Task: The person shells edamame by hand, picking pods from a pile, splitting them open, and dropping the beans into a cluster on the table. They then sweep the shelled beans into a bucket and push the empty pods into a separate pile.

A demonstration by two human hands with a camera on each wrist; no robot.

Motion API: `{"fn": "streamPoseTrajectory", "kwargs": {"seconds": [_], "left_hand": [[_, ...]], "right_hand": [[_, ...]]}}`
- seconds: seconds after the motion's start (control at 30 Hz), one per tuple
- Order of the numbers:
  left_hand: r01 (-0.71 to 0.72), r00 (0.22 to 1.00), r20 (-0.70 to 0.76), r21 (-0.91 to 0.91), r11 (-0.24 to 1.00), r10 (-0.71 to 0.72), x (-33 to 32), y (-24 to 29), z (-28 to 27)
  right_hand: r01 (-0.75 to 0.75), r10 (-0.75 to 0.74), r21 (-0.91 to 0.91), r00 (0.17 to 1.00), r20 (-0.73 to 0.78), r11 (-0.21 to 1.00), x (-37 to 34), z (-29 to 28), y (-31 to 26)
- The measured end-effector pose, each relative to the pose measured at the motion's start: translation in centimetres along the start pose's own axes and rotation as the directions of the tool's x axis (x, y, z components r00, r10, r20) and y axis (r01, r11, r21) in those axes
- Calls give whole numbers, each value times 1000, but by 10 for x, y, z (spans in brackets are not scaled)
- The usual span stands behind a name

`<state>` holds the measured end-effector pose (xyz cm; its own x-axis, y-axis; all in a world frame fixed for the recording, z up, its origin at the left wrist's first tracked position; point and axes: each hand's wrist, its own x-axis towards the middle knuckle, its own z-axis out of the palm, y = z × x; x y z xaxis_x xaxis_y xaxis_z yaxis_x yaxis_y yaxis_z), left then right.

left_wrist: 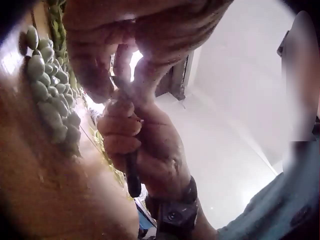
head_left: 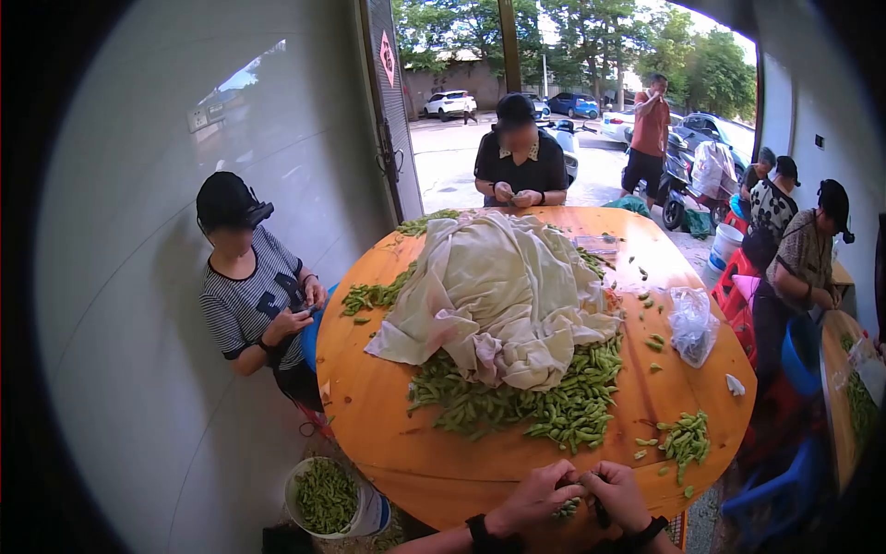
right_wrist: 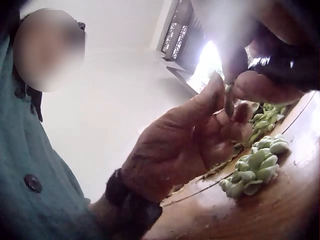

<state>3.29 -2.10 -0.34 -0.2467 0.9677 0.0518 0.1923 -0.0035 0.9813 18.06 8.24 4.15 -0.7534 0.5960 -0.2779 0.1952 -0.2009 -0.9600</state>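
My left hand (head_left: 543,496) and right hand (head_left: 619,494) meet at the table's near edge. In the right wrist view, a small green pod or bean (right_wrist: 229,100) is pinched between thumb and finger of my left hand (right_wrist: 175,137). My right hand (left_wrist: 147,137) has its fingers curled round the dark handle (left_wrist: 132,175) of a small knife, whose tip (left_wrist: 120,82) points towards my left fingers in the left wrist view. Beside the hands, pale green shelled beans (right_wrist: 255,170) lie heaped on the wood; the hands partly hide them in the head view.
A pale cloth (head_left: 503,286) covers the middle of the round table (head_left: 388,425), with green pods (head_left: 572,406) around it. A plastic bag (head_left: 692,325) lies at right. A bucket of pods (head_left: 327,497) stands lower left. People sit at left, across and at right.
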Motion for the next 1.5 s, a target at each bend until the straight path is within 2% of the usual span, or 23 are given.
{"fn": "streamPoseTrajectory", "kwargs": {"seconds": [0.07,0.1,0.13,0.17,0.23,0.3,0.33,0.6,0.77,0.83,0.9,0.97,1.07,1.13,1.17,1.27,1.33,1.43,1.47,1.5], "left_hand": [[22,1000,-4,31,999,-22,-1,-1,-2],[132,991,27,-190,973,-130,-2,3,-3],[240,971,81,-396,886,-227,-4,4,-4],[243,970,81,-396,886,-230,-4,2,-6],[386,922,198,-543,746,-333,-4,-4,-10],[370,928,200,-584,723,-313,-6,-8,-11],[351,935,199,-624,698,-292,-6,-9,-11],[366,923,186,-698,615,-338,4,-14,-6],[346,918,136,-736,582,-373,5,-18,2],[290,925,88,-793,536,-370,5,-18,4],[213,940,-12,-761,613,-341,6,-10,-4],[199,946,-24,-744,638,-323,1,-16,3],[182,900,-129,-757,628,-416,0,-7,1],[187,896,-130,-755,628,-424,-1,-7,1],[190,892,-134,-756,626,-432,-2,-3,1],[201,888,-127,-756,623,-441,-1,3,1],[212,886,-120,-755,620,-448,-2,3,0],[182,893,-151,-741,647,-423,-2,1,-5],[199,895,-135,-731,653,-424,-2,4,-6],[218,897,-119,-720,658,-426,-2,6,-7]], "right_hand": [[20,-20,-61,1000,5,998,5,-1,5],[41,-40,-121,999,11,992,7,-1,7],[38,-37,-121,999,12,992,8,-1,7],[6,-3,-94,999,33,996,9,0,7],[-27,31,-64,998,54,998,11,1,10],[-100,95,63,992,78,993,15,1,16],[-101,96,65,992,76,993,16,0,18],[-222,206,330,975,85,917,24,-3,29],[-215,212,376,976,49,901,26,1,32],[-215,222,399,975,28,892,26,2,29],[-165,161,362,986,43,917,29,0,32],[27,-26,178,1000,-8,984,26,-2,30],[-83,105,289,993,-60,954,27,1,29],[-55,77,418,996,-37,907,26,2,31],[-53,81,423,996,-48,904,25,0,32],[-18,52,393,996,-77,919,26,-7,34],[20,6,278,996,-93,960,24,-12,34],[53,-26,224,992,-122,973,23,-26,28],[112,-85,171,984,-154,979,21,-24,25],[110,-83,173,985,-154,979,19,-24,22]]}}
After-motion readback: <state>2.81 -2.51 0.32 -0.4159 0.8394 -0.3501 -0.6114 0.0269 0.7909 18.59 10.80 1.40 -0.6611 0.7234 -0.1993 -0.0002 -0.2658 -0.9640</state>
